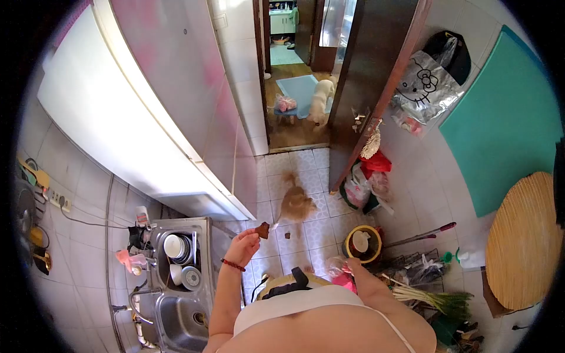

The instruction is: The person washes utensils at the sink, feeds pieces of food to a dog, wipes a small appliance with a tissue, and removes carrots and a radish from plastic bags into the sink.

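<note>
My left hand [242, 248], with a red bead bracelet at the wrist, is raised beside the sink and pinches a flat dark-brown piece [263, 230], perhaps a pet treat. Down by my right side, my right hand [352, 267] is closed on a clear and pink plastic bag [338, 268], partly hidden by my body. A small tan dog [297, 206] stands on the tiles in front of me. Close to it on the floor lies another small brown piece [287, 235].
On the left, a double sink [207, 259] holds bowls and cups. A tall refrigerator [135, 106] stands beyond it. Past the open brown door [376, 76] is a white dog [321, 101]. To my right are a yellow-rimmed bin [379, 244], green onions [432, 299] and a round wooden board [521, 241].
</note>
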`<action>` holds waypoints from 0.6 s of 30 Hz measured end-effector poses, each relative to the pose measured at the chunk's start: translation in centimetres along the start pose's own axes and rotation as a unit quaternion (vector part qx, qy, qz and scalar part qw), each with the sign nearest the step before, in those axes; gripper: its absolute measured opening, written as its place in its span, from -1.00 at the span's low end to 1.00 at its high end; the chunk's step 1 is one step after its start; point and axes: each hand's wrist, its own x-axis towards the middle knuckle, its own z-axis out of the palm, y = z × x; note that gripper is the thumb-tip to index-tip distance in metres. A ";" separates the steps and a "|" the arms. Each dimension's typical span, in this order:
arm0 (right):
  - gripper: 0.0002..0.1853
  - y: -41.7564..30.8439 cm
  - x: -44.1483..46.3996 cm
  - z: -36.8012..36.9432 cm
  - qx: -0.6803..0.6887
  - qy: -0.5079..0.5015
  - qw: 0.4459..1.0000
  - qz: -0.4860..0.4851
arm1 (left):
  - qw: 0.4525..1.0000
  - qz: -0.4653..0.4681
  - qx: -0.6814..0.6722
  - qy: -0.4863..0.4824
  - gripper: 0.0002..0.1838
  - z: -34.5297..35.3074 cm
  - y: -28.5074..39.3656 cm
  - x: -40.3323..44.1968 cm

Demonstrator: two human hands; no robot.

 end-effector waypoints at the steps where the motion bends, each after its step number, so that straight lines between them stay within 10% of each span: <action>1: -0.77 -0.1 -0.4 0.1 0.004 -0.007 1.000 -0.003 | 1.000 0.003 -0.002 -0.004 -0.80 -0.1 0.0 0.1; 7: -0.74 -0.4 -0.2 3.8 0.015 -0.163 0.986 -0.041 | 1.000 -0.006 -0.003 -0.015 -0.80 0.1 0.2 0.2; 18: -0.75 -0.1 1.1 4.0 -0.027 -0.162 0.986 -0.019 | 1.000 -0.003 -0.016 -0.017 -0.81 -0.2 1.2 -0.3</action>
